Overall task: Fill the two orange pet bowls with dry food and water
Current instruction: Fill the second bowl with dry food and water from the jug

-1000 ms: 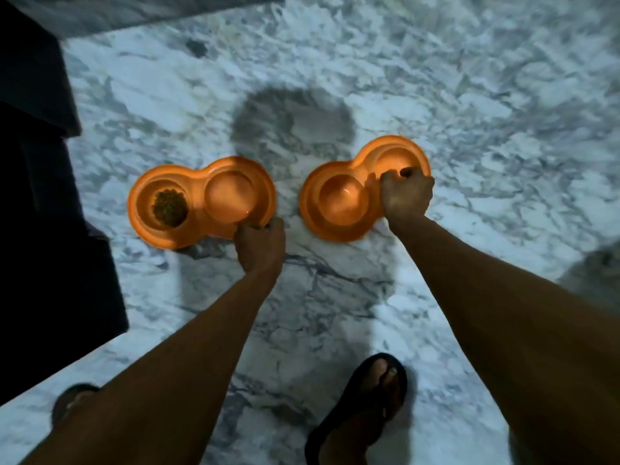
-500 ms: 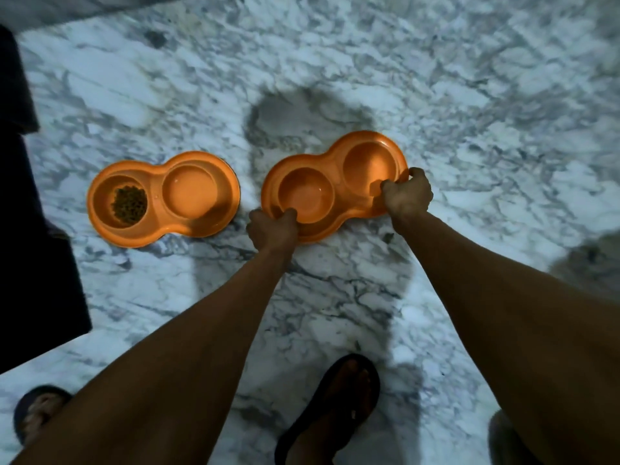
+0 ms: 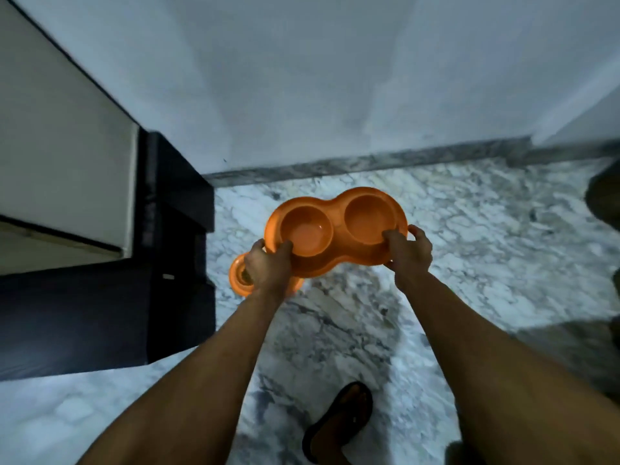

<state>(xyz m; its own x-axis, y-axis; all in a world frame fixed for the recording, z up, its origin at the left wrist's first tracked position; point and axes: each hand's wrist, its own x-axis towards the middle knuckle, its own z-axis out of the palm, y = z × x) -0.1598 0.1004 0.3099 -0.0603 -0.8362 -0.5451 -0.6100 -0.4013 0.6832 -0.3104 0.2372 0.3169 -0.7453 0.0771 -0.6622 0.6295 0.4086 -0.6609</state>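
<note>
I hold an orange double pet bowl (image 3: 337, 226) up off the marble floor, roughly level. My left hand (image 3: 268, 268) grips its near left rim with the thumb inside the left cup. My right hand (image 3: 407, 250) grips its right rim. Both cups look free of dry food; the left one has a faint sheen. A second orange double bowl (image 3: 239, 276) lies on the floor below, mostly hidden behind my left hand and the lifted bowl.
White-grey marble floor (image 3: 469, 263) ends at a pale wall (image 3: 335, 95) with a dark skirting strip. A dark cabinet (image 3: 100, 313) with a light panel stands on the left. My foot in a dark sandal (image 3: 339, 421) is at the bottom.
Both hands have lifted the right-hand bowl off the floor and raised it. My view has tilted up, so the wall and cabinet show and the other bowl sits under my left hand.
</note>
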